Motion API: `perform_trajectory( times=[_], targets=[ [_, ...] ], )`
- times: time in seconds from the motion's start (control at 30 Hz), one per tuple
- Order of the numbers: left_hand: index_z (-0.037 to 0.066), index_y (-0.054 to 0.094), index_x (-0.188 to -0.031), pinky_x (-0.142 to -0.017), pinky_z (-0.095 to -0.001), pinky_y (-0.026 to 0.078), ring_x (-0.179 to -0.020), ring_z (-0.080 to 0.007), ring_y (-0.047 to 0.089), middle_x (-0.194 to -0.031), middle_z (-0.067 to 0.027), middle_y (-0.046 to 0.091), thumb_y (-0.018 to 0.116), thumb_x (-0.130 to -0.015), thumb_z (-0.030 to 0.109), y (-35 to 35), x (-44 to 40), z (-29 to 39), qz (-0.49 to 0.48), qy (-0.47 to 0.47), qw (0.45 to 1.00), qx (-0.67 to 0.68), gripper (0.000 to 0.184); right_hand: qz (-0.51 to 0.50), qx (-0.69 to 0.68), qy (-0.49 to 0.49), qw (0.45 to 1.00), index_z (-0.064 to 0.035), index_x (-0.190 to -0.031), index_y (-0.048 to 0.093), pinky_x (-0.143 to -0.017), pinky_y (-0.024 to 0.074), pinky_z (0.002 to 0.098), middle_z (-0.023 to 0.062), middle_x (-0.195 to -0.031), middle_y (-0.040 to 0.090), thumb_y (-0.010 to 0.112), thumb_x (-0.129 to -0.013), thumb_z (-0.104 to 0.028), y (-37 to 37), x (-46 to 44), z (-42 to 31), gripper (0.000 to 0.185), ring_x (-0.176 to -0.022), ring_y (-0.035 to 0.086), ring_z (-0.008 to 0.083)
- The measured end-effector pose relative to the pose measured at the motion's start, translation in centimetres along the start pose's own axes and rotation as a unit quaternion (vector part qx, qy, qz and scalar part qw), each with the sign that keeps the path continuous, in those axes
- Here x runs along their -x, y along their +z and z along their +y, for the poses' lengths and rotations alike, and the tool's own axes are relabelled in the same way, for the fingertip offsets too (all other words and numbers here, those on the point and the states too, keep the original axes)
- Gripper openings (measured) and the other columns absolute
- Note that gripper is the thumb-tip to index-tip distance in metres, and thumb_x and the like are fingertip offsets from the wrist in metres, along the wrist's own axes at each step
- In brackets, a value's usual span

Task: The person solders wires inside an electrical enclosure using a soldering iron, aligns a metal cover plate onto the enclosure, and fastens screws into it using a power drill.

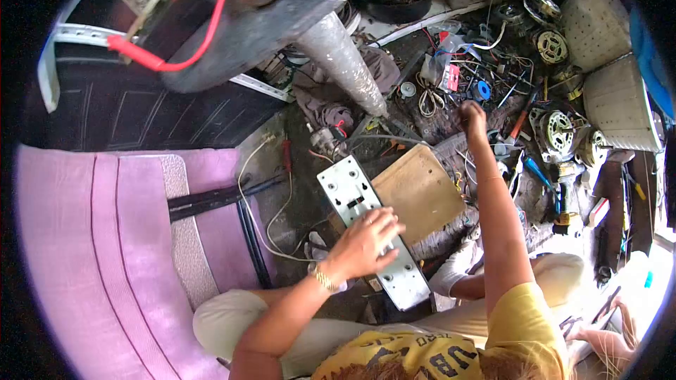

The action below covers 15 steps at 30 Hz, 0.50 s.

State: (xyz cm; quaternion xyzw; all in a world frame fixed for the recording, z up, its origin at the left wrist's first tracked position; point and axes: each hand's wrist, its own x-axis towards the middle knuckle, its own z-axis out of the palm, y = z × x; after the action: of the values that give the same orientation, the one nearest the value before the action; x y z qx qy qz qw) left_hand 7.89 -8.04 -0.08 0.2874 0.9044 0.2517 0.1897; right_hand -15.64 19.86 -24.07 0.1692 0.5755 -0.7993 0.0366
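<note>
A long white metal panel (405, 285) with holes and slots lies slanted in front of the person. My left hand (362, 243) rests across its middle, fingers spread, with a gold watch (324, 278) at the wrist. Beside the panel on the right is a brown board (422, 193). My right hand (472, 116) is stretched forward over the clutter, near a blue roll (482, 89) and a red-and-white packet (451, 77). Its fingers look curled together, and whatever they hold is hidden.
Fan motors (560, 132), a yellow-black drill (565, 200) and an orange-handled tool (519, 125) lie at the right. A pale post (341, 60) holds a dark round surface (260, 39). Pink cushions (84, 239) fill the left. A red screwdriver (286, 155) lies near a small motor (327, 142).
</note>
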Motion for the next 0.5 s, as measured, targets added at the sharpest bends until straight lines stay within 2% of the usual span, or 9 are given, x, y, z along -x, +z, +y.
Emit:
perform_trajectory(
  times=[0.1,0.17,0.23,0.3,0.33,0.37,0.4,0.43,0.5],
  targets=[
    [0.005,0.052,-0.130,-0.106,-0.0414,0.040,-0.127,-0.0294,0.049,-0.131,-0.0143,0.053,0.061,-0.090,0.036,0.3,-0.4,-0.3,0.159,-0.059,0.959,0.225,0.052,0.027,-0.013,-0.032,0.999,-0.0046,-0.090,0.066,-0.047,0.0390,0.0271,0.0025,-0.069,0.059,0.051,-0.093,-0.028,0.7,3.8,-6.6,0.029,-0.053,0.052,0.0126],
    [0.004,0.046,-0.136,-0.105,-0.0382,0.040,-0.128,-0.0251,0.048,-0.132,-0.0116,0.052,0.056,-0.095,0.039,2.0,-1.0,-1.1,0.250,-0.131,0.827,0.486,0.055,0.043,-0.008,-0.026,0.999,-0.0074,-0.088,0.066,-0.048,0.0401,0.0256,0.0041,-0.069,0.062,0.050,-0.095,-0.030,2.8,7.2,-10.8,0.028,-0.054,0.053,0.0121],
    [0.004,0.041,-0.140,-0.108,-0.0381,0.036,-0.125,-0.0228,0.049,-0.134,-0.0109,0.052,0.047,-0.100,0.045,2.0,-1.7,-1.6,0.292,-0.201,0.717,0.600,0.058,0.047,-0.034,-0.023,0.998,-0.0085,-0.082,0.065,-0.047,0.0370,0.0269,0.0015,-0.064,0.056,0.052,-0.093,-0.031,7.3,11.6,-14.4,0.028,-0.051,0.050,0.0116],
    [0.004,0.042,-0.140,-0.109,-0.0388,0.034,-0.124,-0.0232,0.049,-0.134,-0.0115,0.052,0.045,-0.100,0.049,2.5,-1.1,-2.3,0.312,-0.136,0.638,0.691,0.060,-0.014,0.083,-0.120,0.989,-0.0065,-0.084,0.066,-0.050,0.0366,0.0286,0.0012,-0.065,0.056,0.051,-0.094,-0.031,11.0,17.1,-15.0,0.031,-0.054,0.049,0.0113],
    [0.005,0.043,-0.140,-0.109,-0.0381,0.034,-0.125,-0.0240,0.050,-0.134,-0.0115,0.053,0.043,-0.101,0.047,2.7,-0.9,-2.7,0.306,-0.110,0.608,0.725,0.058,-0.087,0.135,-0.166,0.973,0.0012,-0.089,0.067,-0.058,0.0458,0.0337,0.0087,-0.072,0.061,0.045,-0.097,-0.023,12.4,19.3,-13.7,0.033,-0.063,0.056,0.0176],
    [0.006,0.043,-0.141,-0.108,-0.0375,0.034,-0.126,-0.0249,0.050,-0.135,-0.0114,0.054,0.041,-0.102,0.046,3.0,-0.7,-3.3,0.299,-0.086,0.576,0.756,0.055,-0.149,0.172,-0.300,0.926,0.0008,-0.089,0.066,-0.062,0.0493,0.0341,0.0114,-0.072,0.062,0.050,-0.094,-0.021,13.8,20.8,-11.4,0.027,-0.064,0.060,0.0216],
    [0.008,0.044,-0.141,-0.109,-0.0407,0.034,-0.126,-0.0251,0.051,-0.134,-0.0110,0.056,0.037,-0.102,0.050,3.4,-0.6,-3.7,0.288,-0.060,0.544,0.786,0.058,-0.132,0.103,-0.110,0.980,0.0004,-0.085,0.065,-0.070,0.0519,0.0363,0.0139,-0.074,0.063,0.056,-0.090,-0.019,16.3,24.5,-10.7,0.022,-0.072,0.064,0.0255],
    [0.009,0.039,-0.146,-0.116,-0.0447,0.026,-0.136,-0.0287,0.041,-0.144,-0.0129,0.048,0.033,-0.102,0.050,3.8,-0.6,-3.9,0.305,-0.144,0.468,0.817,0.061,-0.161,0.106,-0.133,0.972,-0.0015,-0.086,0.064,-0.084,0.0507,0.0440,0.0208,-0.088,0.064,0.058,-0.088,-0.021,17.7,26.2,-8.2,0.020,-0.089,0.064,0.0331],
    [0.009,0.034,-0.149,-0.119,-0.0454,0.020,-0.142,-0.0303,0.032,-0.151,-0.0128,0.039,0.031,-0.102,0.045,5.3,-0.3,-5.5,0.250,-0.029,0.430,0.867,0.060,-0.095,0.423,-0.418,0.798,-0.0022,-0.098,0.061,-0.095,0.0472,0.0462,0.0249,-0.103,0.061,0.063,-0.087,-0.021,19.3,30.4,-6.7,0.022,-0.106,0.059,0.0386]
  ],
)
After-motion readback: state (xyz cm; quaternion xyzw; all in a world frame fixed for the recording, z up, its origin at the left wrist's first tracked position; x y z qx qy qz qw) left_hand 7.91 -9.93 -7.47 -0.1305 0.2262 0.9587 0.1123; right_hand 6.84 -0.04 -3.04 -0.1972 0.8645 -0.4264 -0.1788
